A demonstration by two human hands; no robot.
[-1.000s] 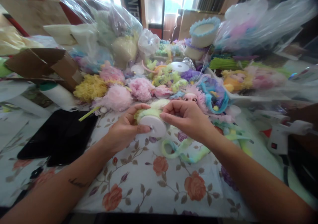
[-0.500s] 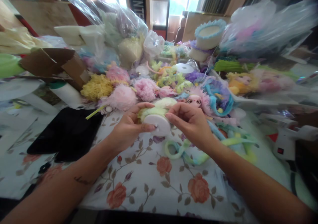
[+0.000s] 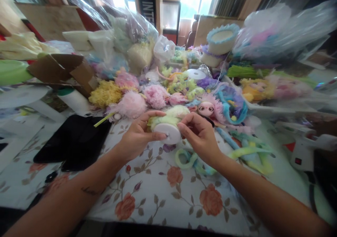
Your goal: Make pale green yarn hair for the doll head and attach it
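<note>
White spool (image 3: pixel 173 133) between hands (image 3: pixel 137 133) (image 3: pixel 201 131), fluffy pile (image 3: pixel 156 96) behind, tablecloth (image 3: pixel 149 198) to near edge

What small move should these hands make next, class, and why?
Probably pinch the fluffy pale-yellow material by the right edge of the white round disc: the left hand steadies the disc, thumb on its face, and the right hand has its fingers bent beside that edge.
</note>
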